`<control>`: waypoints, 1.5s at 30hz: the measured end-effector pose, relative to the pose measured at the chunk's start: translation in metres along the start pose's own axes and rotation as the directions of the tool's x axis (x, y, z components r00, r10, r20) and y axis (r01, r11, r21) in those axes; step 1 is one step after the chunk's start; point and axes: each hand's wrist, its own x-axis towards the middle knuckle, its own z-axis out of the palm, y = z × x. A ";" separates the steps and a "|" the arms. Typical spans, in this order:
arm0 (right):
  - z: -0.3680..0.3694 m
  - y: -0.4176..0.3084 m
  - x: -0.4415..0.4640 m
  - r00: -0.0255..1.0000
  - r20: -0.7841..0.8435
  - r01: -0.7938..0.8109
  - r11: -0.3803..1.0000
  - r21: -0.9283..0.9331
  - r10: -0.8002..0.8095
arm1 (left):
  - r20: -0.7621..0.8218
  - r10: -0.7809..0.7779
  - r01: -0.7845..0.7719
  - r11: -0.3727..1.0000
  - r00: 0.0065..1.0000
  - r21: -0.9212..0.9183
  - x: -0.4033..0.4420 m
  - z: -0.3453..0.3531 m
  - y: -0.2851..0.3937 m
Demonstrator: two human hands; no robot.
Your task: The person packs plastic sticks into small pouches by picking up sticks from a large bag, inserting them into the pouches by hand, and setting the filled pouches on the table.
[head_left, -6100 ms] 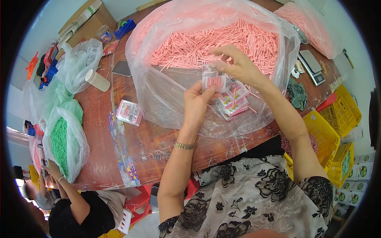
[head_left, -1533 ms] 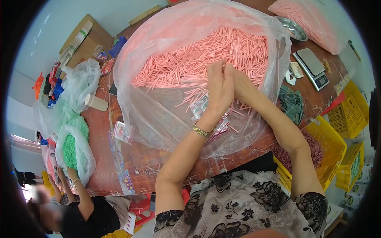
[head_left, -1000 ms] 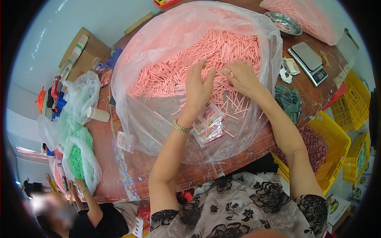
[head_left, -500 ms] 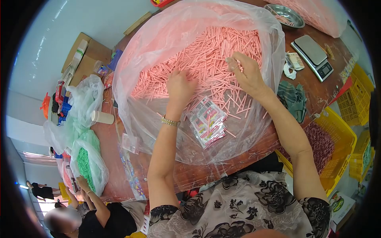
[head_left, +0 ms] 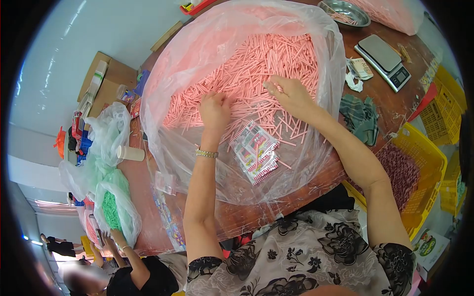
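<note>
Sticks (head_left: 256, 56), thin and pink, lie heaped in a large translucent plastic bag (head_left: 332, 64), where the left hand (head_left: 215, 111) curls inward and the right hand (head_left: 292, 96) bends thumb toward forefinger, whether either pinches any cannot be told, and a light touch should keep them unbroken.

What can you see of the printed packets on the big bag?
The printed packets look like clear, glossy plastic with pink-striped edges and colourful print. At least two overlap, lying askew on the big bag beside the pink sticks; the exact count is unclear. Neither the left hand nor the right hand appears to touch them.
</note>
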 end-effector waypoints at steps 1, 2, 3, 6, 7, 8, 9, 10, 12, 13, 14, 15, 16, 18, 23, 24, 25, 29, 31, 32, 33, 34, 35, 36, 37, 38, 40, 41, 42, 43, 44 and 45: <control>0.002 0.002 -0.001 1.000 -0.004 -0.005 1.000 0.027 0.005 | -0.103 0.079 -0.081 0.996 0.992 -0.020 0.001 -0.001 0.001; 0.003 0.003 -0.001 1.000 0.003 -0.021 0.998 0.067 0.021 | -0.107 0.024 -0.039 0.990 0.994 -0.134 0.001 -0.001 0.004; 0.004 0.003 -0.001 0.999 0.011 -0.038 0.994 0.105 0.037 | -0.104 -0.031 0.004 0.969 0.994 -0.247 0.004 -0.009 0.017; 0.009 0.000 -0.002 0.996 -0.003 -0.089 0.968 0.234 0.092 | -0.028 -0.148 0.120 0.887 0.989 -0.446 0.007 -0.024 0.065; 0.010 0.000 -0.002 0.994 -0.013 -0.103 0.955 0.278 0.111 | 0.005 -0.176 0.156 0.859 0.984 -0.488 0.007 -0.023 0.079; 0.013 0.004 -0.001 0.993 -0.017 -0.103 0.944 0.314 0.114 | -0.030 -0.110 0.084 0.884 0.994 -0.459 0.006 -0.019 0.090; 0.017 0.012 -0.001 0.993 -0.021 -0.102 0.931 0.350 0.117 | -0.062 -0.041 0.011 0.904 0.997 -0.427 0.005 -0.014 0.100; 0.018 0.014 0.000 0.992 -0.024 -0.102 0.917 0.385 0.121 | -0.091 0.027 -0.061 0.918 0.995 -0.393 0.004 -0.009 0.109; 0.010 0.012 0.000 0.977 -0.028 -0.179 0.892 0.415 0.209 | -0.101 0.031 -0.069 0.915 0.994 -0.398 0.003 -0.002 0.122; 0.007 0.010 0.001 0.967 -0.028 -0.216 0.876 0.430 0.252 | -0.129 0.024 -0.077 0.902 0.991 -0.425 0.004 0.000 0.127; 0.007 0.015 0.001 0.964 -0.026 -0.227 0.865 0.448 0.266 | -0.156 0.017 -0.086 0.889 0.988 -0.449 0.004 0.000 0.130; 0.007 0.020 0.002 0.959 -0.026 -0.238 0.851 0.468 0.283 | -0.084 -0.014 -0.029 0.874 0.996 -0.486 0.004 -0.002 0.133; 0.006 0.024 0.004 0.953 -0.027 -0.251 0.836 0.487 0.301 | -0.062 0.014 -0.041 0.882 0.998 -0.469 0.001 -0.006 0.135; -0.004 0.025 0.012 0.973 -0.082 -0.165 0.896 0.412 0.217 | -0.018 0.069 -0.070 0.896 0.997 -0.440 -0.003 -0.018 0.139; -0.013 0.025 0.016 0.998 -0.055 0.003 0.972 0.234 0.010 | 0.009 -0.113 0.097 0.809 0.994 -0.579 0.001 -0.035 0.134; -0.010 0.024 0.016 0.996 -0.075 0.053 0.976 0.213 -0.038 | 0.020 -0.176 0.148 0.757 0.984 -0.636 0.002 -0.038 0.134; -0.008 0.021 0.015 0.992 -0.093 0.104 0.976 0.191 -0.087 | -0.054 -0.176 0.098 0.749 0.983 -0.656 0.003 -0.038 0.135; -0.002 0.007 0.006 0.999 0.030 0.024 0.923 0.385 -0.038 | -0.197 -0.014 -0.118 0.755 0.980 -0.645 0.005 -0.035 0.146; -0.002 -0.006 -0.001 0.998 -0.010 0.061 0.948 0.314 -0.060 | -0.122 0.087 -0.145 0.747 0.989 -0.649 0.004 -0.038 0.146; 0.001 -0.003 -0.001 0.997 -0.026 0.082 0.940 0.332 -0.078 | -0.053 0.108 -0.116 0.736 0.993 -0.667 0.003 -0.041 0.144; 0.004 0.001 -0.001 0.994 -0.043 0.105 0.931 0.349 -0.096 | 0.015 0.132 -0.086 0.725 0.991 -0.684 0.003 -0.042 0.143; 0.005 0.005 0.000 0.991 -0.061 0.130 0.922 0.366 -0.115 | 0.021 0.081 -0.042 0.697 0.996 -0.716 0.000 -0.042 0.143; 0.003 0.007 0.001 0.996 -0.027 0.085 0.948 0.307 -0.081 | 0.028 0.030 0.001 0.666 0.999 -0.746 -0.005 -0.041 0.141; -0.003 0.005 0.002 0.999 0.006 0.041 0.968 0.246 -0.044 | 0.038 -0.022 0.043 0.633 0.999 -0.773 -0.008 -0.041 0.141; -0.008 0.002 0.002 0.999 0.039 -0.002 0.983 0.184 -0.005 | 0.028 -0.133 0.094 0.524 0.991 -0.847 -0.012 -0.042 0.145; -0.010 -0.005 0.001 1.000 0.022 -0.001 0.963 0.271 -0.006 | 0.033 -0.245 0.132 0.402 0.969 -0.906 -0.015 -0.042 0.153; -0.010 -0.024 -0.001 1.000 -0.007 0.006 0.899 0.437 -0.003 | 0.226 -0.334 0.264 0.073 0.915 -0.962 -0.019 -0.041 0.159; -0.005 -0.025 0.000 0.996 -0.056 0.086 0.902 0.422 -0.069 | 0.391 -0.281 0.371 -0.124 0.876 -0.920 -0.021 -0.040 0.159; 0.001 -0.024 -0.001 0.986 -0.103 0.164 0.900 0.404 -0.134 | 0.535 -0.198 0.465 -0.312 0.821 -0.829 -0.023 -0.039 0.160; 0.005 -0.024 -0.002 0.969 -0.148 0.241 0.892 0.383 -0.198 | 0.619 -0.185 0.494 -0.450 0.764 -0.744 -0.022 -0.036 0.164; 0.005 -0.024 -0.003 0.962 -0.145 0.266 0.912 0.313 -0.231 | 0.635 -0.178 0.490 -0.493 0.752 -0.719 -0.022 -0.038 0.163; 0.002 -0.023 -0.001 0.954 -0.140 0.292 0.926 0.241 -0.265 | 0.651 -0.169 0.485 -0.536 0.740 -0.691 -0.021 -0.041 0.161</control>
